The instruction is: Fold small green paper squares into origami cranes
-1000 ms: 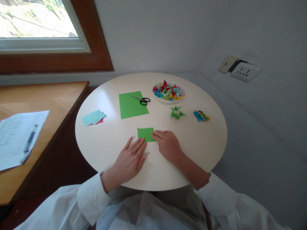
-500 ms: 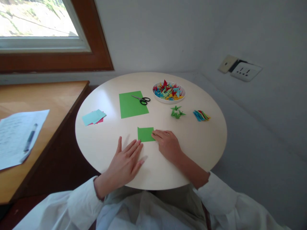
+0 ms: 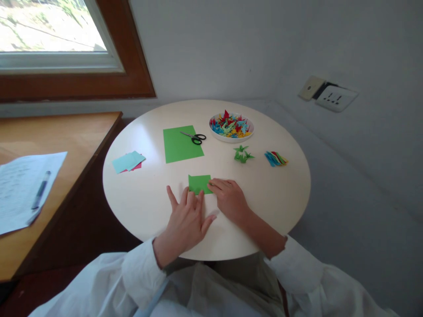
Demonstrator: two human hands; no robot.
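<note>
A small green piece of paper (image 3: 198,181) lies flat near the middle of the round table (image 3: 142,198). Along its lower edge rest the fingertips of my left hand (image 3: 185,224), fingers apart and thumb stretched to the right. My right hand (image 3: 230,199) has its fingers together on the paper's right edge, which they partly cover. Beyond it lies a larger green sheet (image 3: 176,150), with black-handled scissors (image 3: 197,138) across its right side. Several folded green paper cranes (image 3: 243,156) sit to the right.
A white dish (image 3: 231,140) of colourful paper cranes stands at the back. Folded coloured paper pieces (image 3: 275,159) lie at the right, light blue and pink papers (image 3: 127,162) at the left. A wooden desk (image 3: 82,127) with written sheets (image 3: 20,193) and a pen (image 3: 41,190) is beside the table.
My left hand has slid right along the lower edge of the small green paper, its fingers now more bent. My right hand keeps its place on the right edge.
</note>
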